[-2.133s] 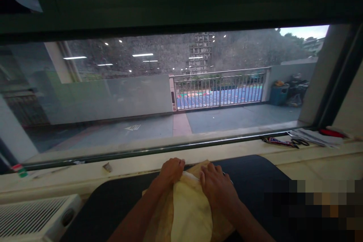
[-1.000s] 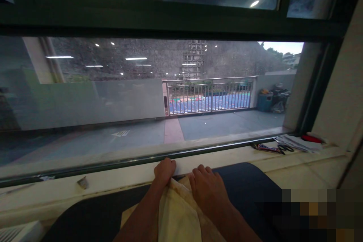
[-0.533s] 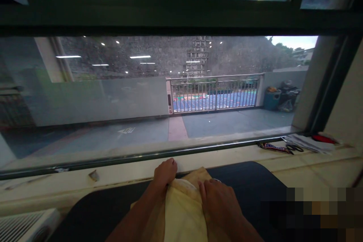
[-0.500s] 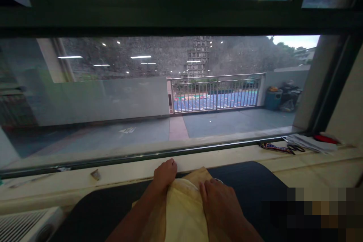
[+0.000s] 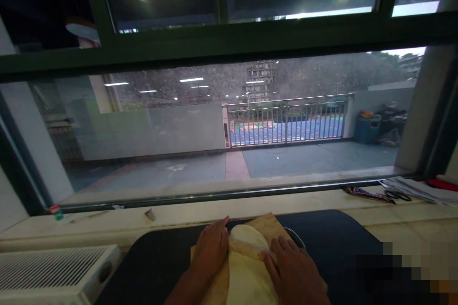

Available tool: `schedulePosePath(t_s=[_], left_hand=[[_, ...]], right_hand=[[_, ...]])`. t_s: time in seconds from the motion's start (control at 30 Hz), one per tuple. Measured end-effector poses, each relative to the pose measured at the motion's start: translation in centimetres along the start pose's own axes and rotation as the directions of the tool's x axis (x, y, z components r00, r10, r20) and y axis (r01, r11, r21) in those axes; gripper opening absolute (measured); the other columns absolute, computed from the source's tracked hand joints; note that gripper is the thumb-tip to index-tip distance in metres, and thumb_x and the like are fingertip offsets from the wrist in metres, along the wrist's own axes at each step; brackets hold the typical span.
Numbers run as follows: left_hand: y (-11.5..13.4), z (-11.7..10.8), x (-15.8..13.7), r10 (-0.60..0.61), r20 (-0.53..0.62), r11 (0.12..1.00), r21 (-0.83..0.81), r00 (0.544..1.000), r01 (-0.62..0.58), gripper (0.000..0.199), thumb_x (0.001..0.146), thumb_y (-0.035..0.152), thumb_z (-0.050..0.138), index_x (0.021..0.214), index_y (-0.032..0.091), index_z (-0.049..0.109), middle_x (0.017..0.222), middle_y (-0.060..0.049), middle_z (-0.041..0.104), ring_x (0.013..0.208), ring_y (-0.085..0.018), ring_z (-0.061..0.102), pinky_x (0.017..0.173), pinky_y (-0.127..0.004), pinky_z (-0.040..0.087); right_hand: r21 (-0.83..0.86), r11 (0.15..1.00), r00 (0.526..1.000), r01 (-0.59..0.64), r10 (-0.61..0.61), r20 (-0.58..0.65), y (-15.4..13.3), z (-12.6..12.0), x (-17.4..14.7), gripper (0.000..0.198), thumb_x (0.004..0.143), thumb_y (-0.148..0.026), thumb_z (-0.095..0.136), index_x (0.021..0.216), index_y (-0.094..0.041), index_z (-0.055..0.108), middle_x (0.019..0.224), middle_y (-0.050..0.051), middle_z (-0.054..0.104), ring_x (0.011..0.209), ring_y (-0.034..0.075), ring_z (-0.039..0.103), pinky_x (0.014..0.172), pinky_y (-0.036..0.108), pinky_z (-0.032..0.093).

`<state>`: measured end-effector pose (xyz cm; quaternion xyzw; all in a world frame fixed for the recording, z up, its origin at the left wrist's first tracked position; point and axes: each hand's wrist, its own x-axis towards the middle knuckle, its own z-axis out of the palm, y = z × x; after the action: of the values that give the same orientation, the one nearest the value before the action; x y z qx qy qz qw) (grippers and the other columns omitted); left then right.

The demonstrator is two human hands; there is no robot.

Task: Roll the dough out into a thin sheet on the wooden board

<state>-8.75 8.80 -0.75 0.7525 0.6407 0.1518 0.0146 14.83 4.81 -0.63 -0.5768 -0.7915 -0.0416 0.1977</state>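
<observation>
At the six o'clock edge of the view, both hands are pressing down on a pale sheet of dough that is lying on a wooden board. The far end of the dough is folded back on itself into a rounded flap pointing toward twelve o'clock. The left hand is lying flat at the dough's nine o'clock side, fingers together and stretched forward, palm down, gripping nothing. The right hand is resting at the dough's three o'clock side, fingers spread a little and laid over the sheet just below the fold, likewise open and holding nothing. The board is sitting on a dark mat that is covering the counter, and a thin metal rim is peeking out from behind the board at about two o'clock of the dough. Beyond the mat, a pale window sill is running across the view under a wide window. Far off at three o'clock on the sill, scissors are lying beside a wrapped snack bar and some papers, all well apart from the hands. At eight o'clock, a white slatted heater is standing near the mat's edge.
</observation>
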Motion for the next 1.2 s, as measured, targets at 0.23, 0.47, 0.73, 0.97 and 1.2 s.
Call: schedulePosePath(t_s=[0.23,0.47,0.73,0.97,1.2], left_hand=[[-0.4,-0.3,-5.5,0.011,0.024,0.999,-0.042,1.0,-0.01,0.052,0.103,0.037,0.018,0.151,0.026,0.034,0.156,0.0,0.036,0.145,-0.022,0.031,0.119,-0.05,0.024],[0.7,-2.3,-7.6,0.023,0.112,1.0,-0.019,0.993,-0.021,0.053,0.102,0.039,0.023,0.146,0.021,0.044,0.152,-0.003,0.041,0.142,-0.023,0.035,0.118,-0.047,0.03],[3.1,-1.8,-2.2,0.002,-0.008,0.994,0.113,1.0,-0.002,0.049,0.101,0.024,0.024,0.145,0.02,0.046,0.152,-0.007,0.043,0.142,-0.026,0.037,0.115,-0.051,0.032],[2.6,-0.3,-1.0,-0.124,-0.004,0.978,0.166,0.992,0.123,0.047,0.099,0.017,0.029,0.14,0.021,0.051,0.149,-0.008,0.047,0.139,-0.026,0.042,0.112,-0.055,0.035],[4.0,-1.1,-0.3,-0.174,0.005,0.976,0.132,0.985,0.172,0.046,0.1,0.024,0.027,0.134,0.023,0.058,0.144,-0.006,0.053,0.136,-0.024,0.046,0.113,-0.053,0.034]], right_hand=[[0.141,0.956,0.949,0.258,-0.224,-0.221,3.4,2.0,-2.8,0.033,0.096,-0.031,0.047,0.125,-0.03,0.063,0.105,0.003,0.071,0.095,0.019,0.067,0.084,0.029,0.052],[0.375,0.916,0.98,0.145,-0.08,-0.183,4.3,2.5,-1.7,0.032,0.1,-0.036,0.041,0.094,-0.026,0.071,0.093,0.004,0.068,0.089,0.018,0.065,0.084,0.028,0.05],[0.293,0.952,0.992,0.089,-0.059,-0.109,4.0,0.6,9.0,0.041,0.101,-0.033,0.032,0.079,-0.02,0.064,0.087,0.007,0.061,0.082,0.018,0.06,0.078,0.03,0.043],[0.281,0.945,0.985,0.166,-0.17,-0.01,3.3,3.9,15.3,0.033,0.096,-0.027,0.041,0.086,-0.018,0.071,0.097,0.01,0.07,0.098,0.021,0.064,0.087,0.031,0.045],[0.291,0.947,0.986,0.139,-0.159,0.046,5.3,5.0,12.8,0.046,0.098,-0.035,0.036,0.13,-0.013,0.062,0.136,0.014,0.059,0.132,0.026,0.047,0.111,0.043,0.034]])
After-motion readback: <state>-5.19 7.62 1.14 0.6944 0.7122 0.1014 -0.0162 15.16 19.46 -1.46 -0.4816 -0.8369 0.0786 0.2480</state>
